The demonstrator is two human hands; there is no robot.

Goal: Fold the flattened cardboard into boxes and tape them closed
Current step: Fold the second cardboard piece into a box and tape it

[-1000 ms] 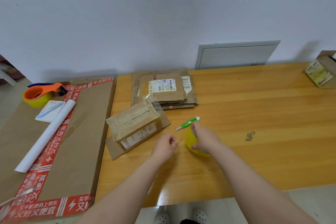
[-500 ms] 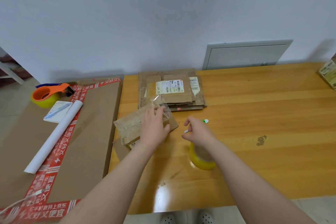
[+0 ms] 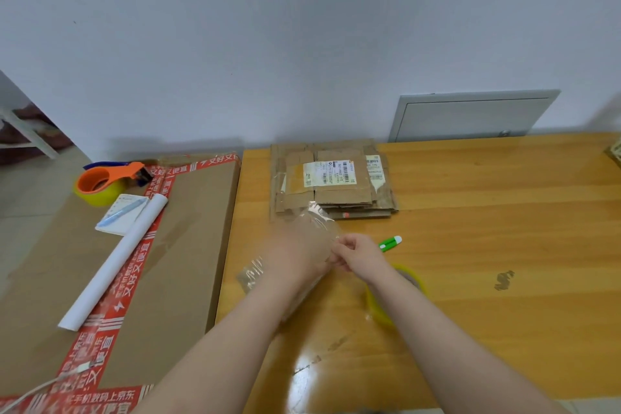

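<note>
Left hand [image 3: 295, 254] on taped box [image 3: 252, 274], long axis near-left to far-right.

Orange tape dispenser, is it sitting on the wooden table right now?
No, the orange tape dispenser sits on the large brown carton with red tape edging, left of the wooden table.
</note>
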